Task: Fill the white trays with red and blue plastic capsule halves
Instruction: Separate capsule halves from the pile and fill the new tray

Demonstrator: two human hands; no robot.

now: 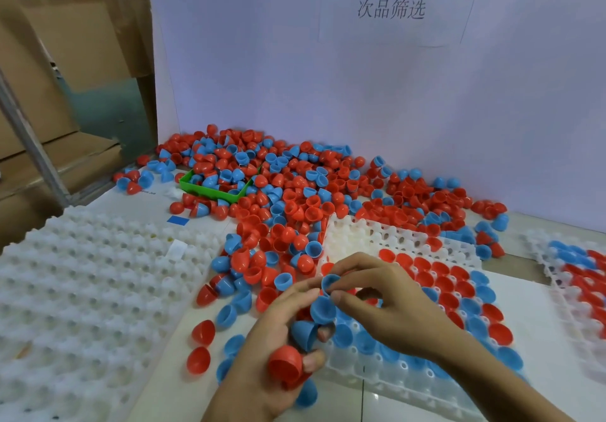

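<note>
My left hand [262, 349] holds several capsule halves over the near left corner of the white tray [403, 379]: a red half [285, 364] by the thumb and blue halves [303, 329] in the curled fingers. My right hand [380, 300] pinches a single blue half [329, 283] just above the left hand. The tray under both hands carries red halves [439, 282] in its middle rows and blue halves [482, 293] along its near and right sides. A big loose pile of red and blue halves [295, 192] lies behind it.
An upturned white tray [75, 290] lies at the left. Another tray [577, 277], partly filled, sits at the right edge. A green bin [210, 190] is half buried in the pile. Loose halves [203, 333] lie between the trays. A white board stands behind, cardboard boxes at the left.
</note>
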